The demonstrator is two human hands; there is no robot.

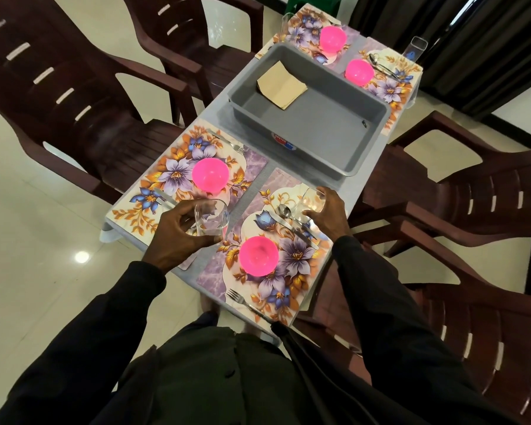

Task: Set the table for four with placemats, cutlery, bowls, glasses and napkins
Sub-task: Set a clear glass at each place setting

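Nearest, a placemat (288,280) on the bench (218,105) carries a pink bowl (258,256), a fork (242,302) and a spoon (285,211). The left hand (178,237) curls round a glass (210,220) at the near edge of the neighbouring placemat (154,185). The right hand (328,216) grips a second glass (313,200) beside the spoon. Whether either glass rests on the bench cannot be told. Beyond, a grey tub (319,133) holds folded napkins (281,85). The far settings already show bowls (359,72) and glasses (414,49). Judged progress: mats, bowls and cutlery are laid, the last glasses are going down, and napkins remain.
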